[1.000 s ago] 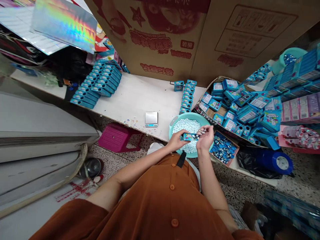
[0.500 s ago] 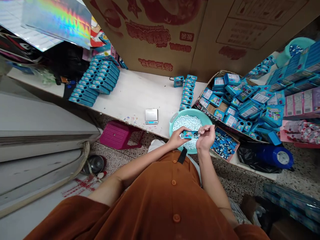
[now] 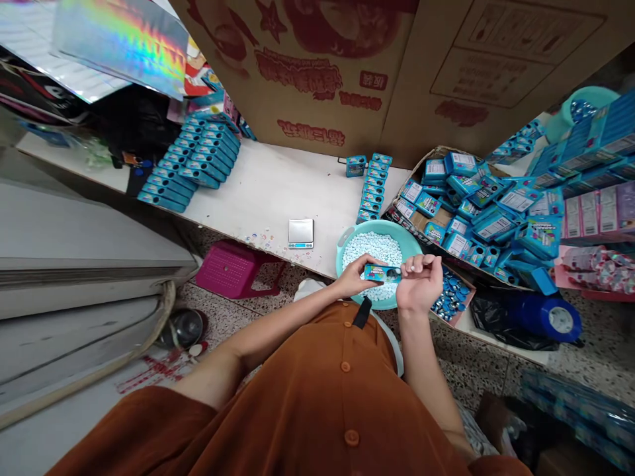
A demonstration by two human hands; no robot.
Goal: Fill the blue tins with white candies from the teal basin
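Observation:
My left hand (image 3: 353, 279) grips a small blue printed candy box (image 3: 383, 274) over the basin, its dark round opening toward my right hand. My right hand (image 3: 419, 283) is turned palm up beside the box's right end, fingers curled in. A pale speck shows at its fingertips, too small to name. Below both hands stands a light turquoise basin (image 3: 409, 237) full of small white candies (image 3: 370, 246). Just right of my right hand is a shallow box holding shiny blue round lids (image 3: 452, 294).
A small digital scale (image 3: 300, 233) lies on the white table (image 3: 278, 182). Blue boxes stand in rows at left (image 3: 191, 162) and in a column (image 3: 373, 188) behind the basin. A carton of loose boxes (image 3: 479, 198) sits right. A large cardboard box (image 3: 317, 79) rises behind.
My right hand has moved right, away from the box's opening, and rolled palm up. My left hand still holds the box, shifted slightly.

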